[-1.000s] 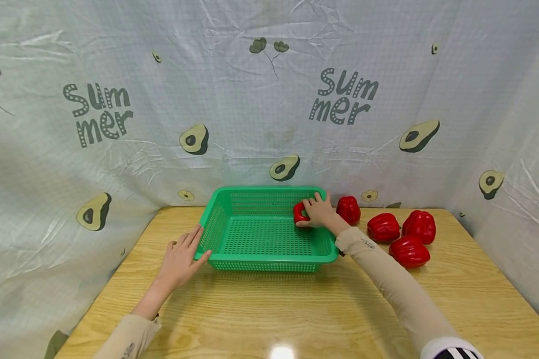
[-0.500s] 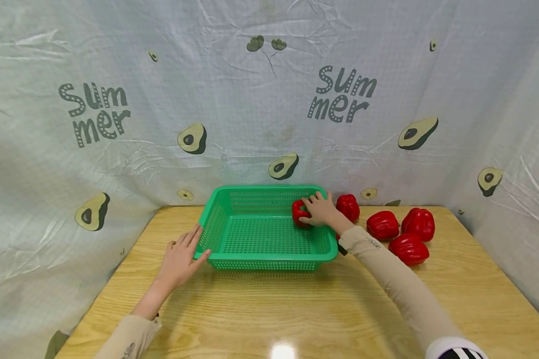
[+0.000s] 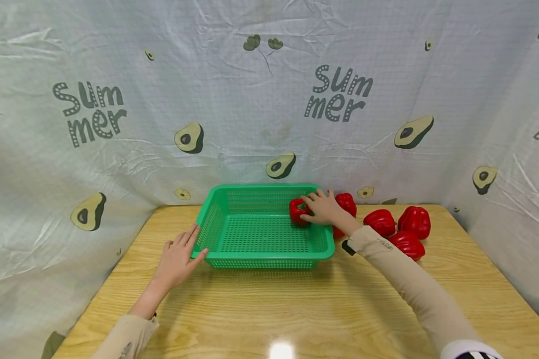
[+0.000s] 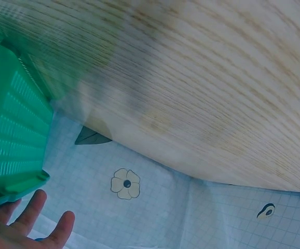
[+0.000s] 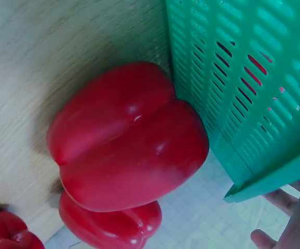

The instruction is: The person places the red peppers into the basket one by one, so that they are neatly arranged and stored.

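A red bell pepper [image 3: 298, 213] stands inside the right end of a green plastic basket [image 3: 269, 256]. My right hand [image 3: 322, 207] is over the basket's right rim with fingers spread. Its thumb and fingertips lie close to that pepper; whether they touch it cannot be told. In the right wrist view only part of the right hand [image 5: 298, 223] shows past the rim. My left hand [image 3: 175, 262] rests on the basket's left rim, fingers extended and thumb apart. The left wrist view catches its fingers [image 4: 31, 211] below the basket wall [image 4: 20, 119].
Just outside the basket's right wall lies a large bell pepper [image 5: 129, 135], with another pepper [image 3: 347, 203] behind it. Farther right several more sit together, among them one pepper [image 3: 414, 222]. A printed cloth [image 3: 233, 99] hangs behind the wooden table [image 3: 242, 309].
My right hand has drawn slightly right and uncurled from the pepper, which now shows more fully in the basket. The left hand has stayed at the rim. The head view has shifted slightly.
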`<state>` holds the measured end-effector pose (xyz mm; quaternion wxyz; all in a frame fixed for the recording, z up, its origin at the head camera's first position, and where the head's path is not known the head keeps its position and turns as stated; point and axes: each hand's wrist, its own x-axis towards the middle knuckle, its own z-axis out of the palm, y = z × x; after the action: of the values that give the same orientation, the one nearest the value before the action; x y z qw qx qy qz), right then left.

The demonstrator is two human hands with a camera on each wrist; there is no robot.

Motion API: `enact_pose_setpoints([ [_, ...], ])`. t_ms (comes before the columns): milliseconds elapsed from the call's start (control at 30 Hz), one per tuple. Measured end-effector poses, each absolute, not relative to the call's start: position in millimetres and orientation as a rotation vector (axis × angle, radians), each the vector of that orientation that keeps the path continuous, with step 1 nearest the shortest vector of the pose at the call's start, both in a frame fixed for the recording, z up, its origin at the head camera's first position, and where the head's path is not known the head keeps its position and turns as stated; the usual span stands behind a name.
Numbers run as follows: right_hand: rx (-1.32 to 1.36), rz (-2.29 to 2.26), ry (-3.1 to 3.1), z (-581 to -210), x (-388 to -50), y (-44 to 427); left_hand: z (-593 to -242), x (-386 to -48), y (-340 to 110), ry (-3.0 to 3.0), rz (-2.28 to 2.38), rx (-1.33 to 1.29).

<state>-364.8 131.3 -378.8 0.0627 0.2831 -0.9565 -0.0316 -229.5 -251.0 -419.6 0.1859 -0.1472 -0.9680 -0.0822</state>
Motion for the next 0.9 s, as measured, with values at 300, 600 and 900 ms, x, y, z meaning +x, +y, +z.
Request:
enact_pose_setpoints([
  [300,0.907,0.04,-2.752,-372.3,-342.9,150.0,-419.3,-229.6,-250.2,-2.732,-0.23,-0.419],
  [600,0.91,0.161,-2.576,-382.8,-329.4,183.2,-418.9,-228.9,-250.6,-2.734,-0.222,-0.416],
  [900,0.933,0.182,-2.523,-400.3,-327.8,207.5,-420.1,-230.0,-250.1,-2.712,-0.227,-0.424],
])
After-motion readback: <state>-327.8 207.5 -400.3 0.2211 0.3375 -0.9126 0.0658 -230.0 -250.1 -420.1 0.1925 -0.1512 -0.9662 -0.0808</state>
